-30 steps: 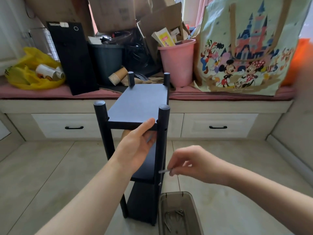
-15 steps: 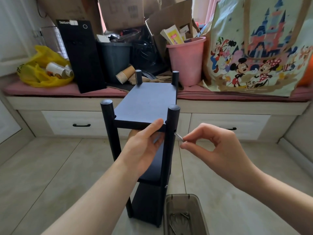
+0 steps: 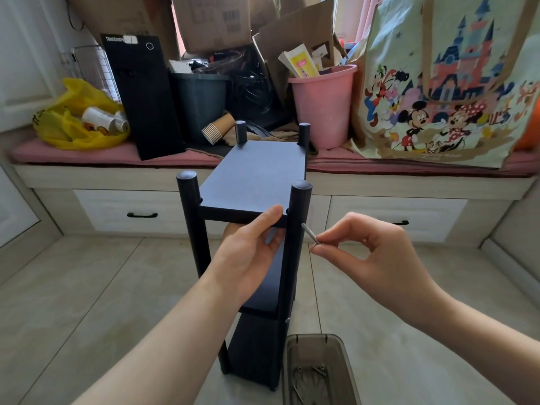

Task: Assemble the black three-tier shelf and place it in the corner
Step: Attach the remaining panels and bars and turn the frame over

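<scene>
In the head view we see the black three-tier shelf standing upright on the tiled floor in front of us. Our left hand grips the front edge of its top board, thumb above and fingers underneath. Our right hand pinches a silver screw between thumb and forefinger, its tip at the near right post, just below that board. A grey tray of screws sits beside the shelf's foot.
</scene>
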`<control>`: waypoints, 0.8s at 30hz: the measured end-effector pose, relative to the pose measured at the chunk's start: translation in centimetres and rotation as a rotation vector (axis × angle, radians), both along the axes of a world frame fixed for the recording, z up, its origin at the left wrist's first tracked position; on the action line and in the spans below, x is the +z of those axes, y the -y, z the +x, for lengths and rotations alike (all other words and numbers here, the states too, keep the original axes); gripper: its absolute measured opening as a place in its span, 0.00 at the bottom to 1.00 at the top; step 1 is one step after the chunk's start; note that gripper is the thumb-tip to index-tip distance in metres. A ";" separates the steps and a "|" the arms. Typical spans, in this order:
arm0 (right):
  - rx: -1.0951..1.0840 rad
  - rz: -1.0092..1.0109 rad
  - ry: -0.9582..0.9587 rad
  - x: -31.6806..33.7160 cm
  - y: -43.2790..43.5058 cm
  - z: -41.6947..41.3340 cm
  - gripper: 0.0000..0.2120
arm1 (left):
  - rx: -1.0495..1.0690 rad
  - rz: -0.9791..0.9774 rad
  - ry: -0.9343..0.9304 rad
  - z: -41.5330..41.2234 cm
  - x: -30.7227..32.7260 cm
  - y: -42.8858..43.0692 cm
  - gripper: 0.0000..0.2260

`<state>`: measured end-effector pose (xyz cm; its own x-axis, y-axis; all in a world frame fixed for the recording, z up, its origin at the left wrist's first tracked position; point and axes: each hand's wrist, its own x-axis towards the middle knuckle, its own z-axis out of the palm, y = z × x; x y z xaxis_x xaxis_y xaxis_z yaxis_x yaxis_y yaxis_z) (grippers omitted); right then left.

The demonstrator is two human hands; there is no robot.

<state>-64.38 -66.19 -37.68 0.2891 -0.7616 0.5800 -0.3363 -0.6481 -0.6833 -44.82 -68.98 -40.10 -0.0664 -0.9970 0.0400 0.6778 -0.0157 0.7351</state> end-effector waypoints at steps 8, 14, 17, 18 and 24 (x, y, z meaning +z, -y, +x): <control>-0.019 -0.016 -0.029 -0.1 0.0 0.0 0.07 | -0.007 0.020 0.016 -0.1 0.1 -0.1 0.22; -0.023 -0.043 -0.055 0.0 0.0 -0.1 0.06 | -0.012 0.022 0.022 -0.1 0.2 -0.2 0.19; -0.028 -0.045 -0.069 0.0 0.0 -0.1 0.06 | -0.015 0.027 0.019 -0.1 0.2 -0.3 0.19; -0.029 -0.044 -0.071 -0.1 0.0 -0.2 0.07 | -0.013 0.029 0.017 -0.1 0.2 -0.3 0.19; -0.041 -0.040 -0.064 -0.1 0.1 -0.3 0.07 | 0.003 0.038 0.021 -0.3 0.4 -0.3 0.21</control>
